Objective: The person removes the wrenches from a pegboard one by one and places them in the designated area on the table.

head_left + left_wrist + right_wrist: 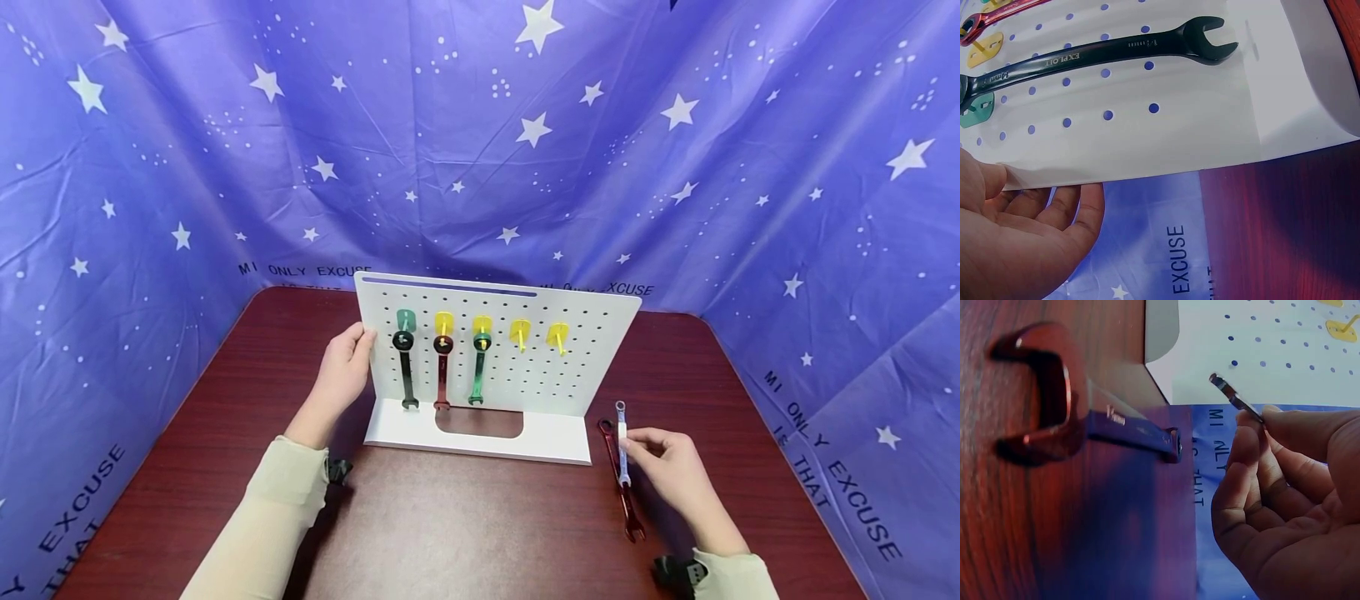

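My left hand (341, 371) grips the left edge of a white pegboard (540, 383), thumb in front and fingers behind it. On the board's hooks hang a black wrench (407, 375), a dark red wrench (442, 379) and a green wrench (478, 375). To the right of the board, my right hand (675, 471) pinches a silvery-blue wrench (622, 433) between thumb and fingers. That wrench appears nearly edge-on in the right wrist view. Below it, a red wrench (631, 510) lies on the table, partly hidden in the head view by the held wrench.
Two more yellow hooks (558, 335) stick out to the right of the green wrench. The board's base has a cutout above the dark red table (435, 517). A purple star-print cloth (450, 125) surrounds the table at the back and sides.
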A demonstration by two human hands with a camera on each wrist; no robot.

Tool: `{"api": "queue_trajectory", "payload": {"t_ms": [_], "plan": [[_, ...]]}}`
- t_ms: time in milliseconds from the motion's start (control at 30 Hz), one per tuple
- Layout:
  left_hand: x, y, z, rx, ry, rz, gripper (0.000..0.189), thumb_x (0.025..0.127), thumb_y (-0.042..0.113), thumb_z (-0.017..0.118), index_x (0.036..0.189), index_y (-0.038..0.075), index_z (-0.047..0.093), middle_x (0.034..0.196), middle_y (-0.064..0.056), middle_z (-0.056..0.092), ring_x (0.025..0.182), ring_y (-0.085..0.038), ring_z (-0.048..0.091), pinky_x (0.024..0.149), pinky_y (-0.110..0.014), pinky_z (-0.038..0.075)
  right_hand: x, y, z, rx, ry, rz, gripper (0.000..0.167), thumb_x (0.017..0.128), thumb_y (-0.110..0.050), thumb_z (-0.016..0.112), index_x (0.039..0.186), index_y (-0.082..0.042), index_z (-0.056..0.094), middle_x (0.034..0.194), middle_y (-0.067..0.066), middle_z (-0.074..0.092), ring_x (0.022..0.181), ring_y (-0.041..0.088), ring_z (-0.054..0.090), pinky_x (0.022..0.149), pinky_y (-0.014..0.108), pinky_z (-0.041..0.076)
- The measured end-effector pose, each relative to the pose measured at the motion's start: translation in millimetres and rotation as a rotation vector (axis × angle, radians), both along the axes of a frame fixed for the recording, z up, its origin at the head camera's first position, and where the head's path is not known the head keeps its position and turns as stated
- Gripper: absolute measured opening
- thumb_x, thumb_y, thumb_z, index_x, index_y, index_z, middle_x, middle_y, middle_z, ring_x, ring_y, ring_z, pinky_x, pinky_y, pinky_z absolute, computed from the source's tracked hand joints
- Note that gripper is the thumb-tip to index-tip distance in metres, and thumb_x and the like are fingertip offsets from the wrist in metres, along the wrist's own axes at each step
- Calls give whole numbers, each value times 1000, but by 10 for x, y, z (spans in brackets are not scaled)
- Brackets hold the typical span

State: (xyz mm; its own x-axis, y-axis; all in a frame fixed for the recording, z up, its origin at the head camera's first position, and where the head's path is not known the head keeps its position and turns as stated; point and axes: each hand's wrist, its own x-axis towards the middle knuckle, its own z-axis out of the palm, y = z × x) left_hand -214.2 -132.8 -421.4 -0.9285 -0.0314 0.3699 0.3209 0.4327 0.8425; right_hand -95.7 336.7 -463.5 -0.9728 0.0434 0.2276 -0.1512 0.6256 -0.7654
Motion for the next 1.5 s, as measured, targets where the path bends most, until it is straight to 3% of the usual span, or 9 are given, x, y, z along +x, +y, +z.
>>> {"api": "queue_trajectory", "payload": {"t_ms": [367, 700, 867, 1500], "plan": [[3, -2, 1, -1, -5, 4, 22, 108, 10, 49, 102, -4, 65, 84, -19, 65, 75, -27, 54, 64, -35, 45, 0, 64, -31, 88, -45, -36, 11, 91, -8, 77, 97, 2, 77, 77, 2, 71, 65, 7, 59, 58, 23, 47], [5, 4, 6, -3, -4, 7, 22, 108, 10, 50, 104, -4, 66, 92, -20, 69, 80, -29, 59, 70, -40, 49, -1, 126, -25, 155, -108, -67, 14, 91, -11, 79, 97, 1, 77, 80, 2, 72, 68, 9, 60, 60, 26, 48], [5, -2, -4, 2, -16, 5, 23, 108, 11, 49, 105, -4, 66, 92, -20, 69, 81, -29, 59, 70, -38, 49, -6, 138, -45, 159, -136, -68, 14, 90, -13, 79, 96, 0, 77, 73, 0, 68, 64, 9, 58, 59, 26, 47], [7, 3, 10, 0, -3, 3, 22, 108, 10, 49, 103, -5, 65, 92, -21, 69, 82, -32, 62, 70, -39, 49, -25, 156, -51, 295, -134, -68, 6, 87, -11, 80, 85, -7, 77, 71, -5, 67, 65, 12, 57, 62, 31, 46]]}}
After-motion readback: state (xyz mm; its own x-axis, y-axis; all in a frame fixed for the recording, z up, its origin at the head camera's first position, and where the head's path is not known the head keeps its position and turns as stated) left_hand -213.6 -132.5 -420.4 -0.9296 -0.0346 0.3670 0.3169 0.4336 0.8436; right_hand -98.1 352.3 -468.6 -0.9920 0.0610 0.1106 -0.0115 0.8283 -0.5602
